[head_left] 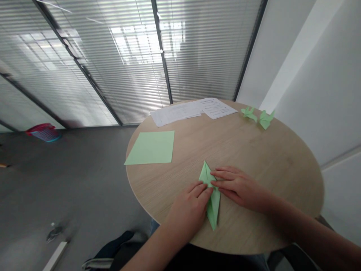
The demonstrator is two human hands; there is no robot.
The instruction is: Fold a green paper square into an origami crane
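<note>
I see left hand [189, 206] flat on folded green paper [212, 195] | right hand [236, 185] pressing, fingers together | crease seemingly mid-fold

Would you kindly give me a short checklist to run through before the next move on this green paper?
1. The folded green paper lies flat on the table: ok.
2. The left hand presses the paper's left side with its fingertips: ok.
3. The right hand lies flat with its fingers across the paper's middle: ok.
4. The edges under the fingers are aligned: cannot tell, as they are hidden.
5. The spare green sheet, white papers and folded figures lie well apart from the work: ok.
6. The paper's lower tip has room before the table's near rim: not ok, it is close.
</note>
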